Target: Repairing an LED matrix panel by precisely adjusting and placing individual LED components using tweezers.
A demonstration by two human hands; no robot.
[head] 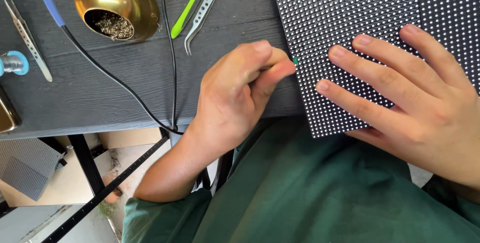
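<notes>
the panel (350, 18) lies at the desk's (100, 93) front edge, pressed flat by the open right hand (400, 98). a small green piece (295, 60) is pinched in the left hand (235, 93) at the panel's left edge; it is best kept steady and the panel held firmly.

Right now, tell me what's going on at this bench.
A person in a green shirt works on a black dotted panel lying on the dark table. The right hand lies flat on it; the left hand pinches something small and green at the panel's edge. Tweezers and a brass holder lie beyond.
</notes>
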